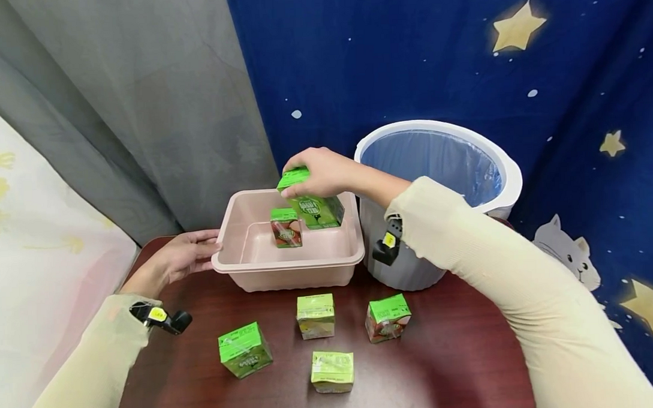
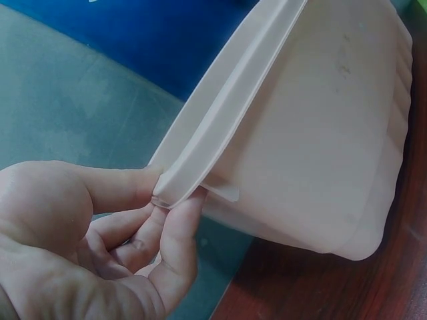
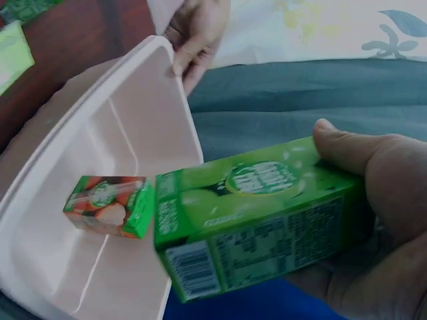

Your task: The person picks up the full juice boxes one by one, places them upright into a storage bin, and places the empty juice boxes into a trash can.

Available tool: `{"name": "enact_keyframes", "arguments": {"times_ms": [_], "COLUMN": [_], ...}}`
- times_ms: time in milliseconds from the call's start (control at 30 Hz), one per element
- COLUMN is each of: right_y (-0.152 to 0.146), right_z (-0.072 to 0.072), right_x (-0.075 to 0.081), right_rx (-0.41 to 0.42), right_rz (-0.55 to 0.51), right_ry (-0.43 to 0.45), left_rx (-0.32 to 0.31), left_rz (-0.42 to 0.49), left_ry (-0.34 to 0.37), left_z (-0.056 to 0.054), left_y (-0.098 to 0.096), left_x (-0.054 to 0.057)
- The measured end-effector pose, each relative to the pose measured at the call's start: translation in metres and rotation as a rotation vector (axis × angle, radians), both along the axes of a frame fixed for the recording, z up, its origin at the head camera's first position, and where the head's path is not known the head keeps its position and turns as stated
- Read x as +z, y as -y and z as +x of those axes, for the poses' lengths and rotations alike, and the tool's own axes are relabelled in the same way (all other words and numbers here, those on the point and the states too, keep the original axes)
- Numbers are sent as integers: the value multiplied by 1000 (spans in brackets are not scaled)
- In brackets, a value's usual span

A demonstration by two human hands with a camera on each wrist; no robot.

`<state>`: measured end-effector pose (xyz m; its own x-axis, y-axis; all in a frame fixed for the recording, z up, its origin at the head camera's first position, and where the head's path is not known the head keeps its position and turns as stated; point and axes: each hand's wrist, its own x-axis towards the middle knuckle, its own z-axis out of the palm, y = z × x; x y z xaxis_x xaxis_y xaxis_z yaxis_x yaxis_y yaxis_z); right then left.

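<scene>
My right hand (image 1: 325, 171) grips a green juice box (image 1: 318, 211) by one end, tilted over the pink plastic basin (image 1: 288, 265). In the right wrist view the thumb lies on one side of this juice box (image 3: 260, 193), its barcode showing. Inside the basin stands a red-and-green juice box (image 1: 286, 229), left of the held one. My left hand (image 1: 188, 257) pinches the basin's left rim; the left wrist view shows thumb and fingers on the rim (image 2: 220, 120).
On the dark red table (image 1: 192, 377), in front of the basin, are a green box (image 1: 245, 350), two yellow-green boxes (image 1: 316, 316) and a red-and-green box (image 1: 387, 319). A grey bin (image 1: 404, 270) with a white rim and plastic liner stands right of the basin. Curtains hang behind.
</scene>
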<state>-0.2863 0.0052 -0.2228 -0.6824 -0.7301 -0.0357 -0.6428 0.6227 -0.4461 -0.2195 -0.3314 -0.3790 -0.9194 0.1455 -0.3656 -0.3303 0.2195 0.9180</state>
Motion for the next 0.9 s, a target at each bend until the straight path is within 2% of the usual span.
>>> {"name": "enact_keyframes", "arguments": {"times_ms": [333,567,733,900], "right_y": [18,33,46,53], "right_z": [-21,-26,-31,-43], "right_x": [-8,-16,-25,-36], "right_rx": [-8,-17,-80,-204], "right_rz": [145,229,214,118], "right_ry": [53,101,170,340], "left_rx": [2,3,0,0], "left_rz": [9,8,-12,-8], "left_ry": [6,8,5,-1], "left_z": [1,3,2,2], "left_y": [-1,-2,-2,-3], "left_x": [-1,3,3,2]}}
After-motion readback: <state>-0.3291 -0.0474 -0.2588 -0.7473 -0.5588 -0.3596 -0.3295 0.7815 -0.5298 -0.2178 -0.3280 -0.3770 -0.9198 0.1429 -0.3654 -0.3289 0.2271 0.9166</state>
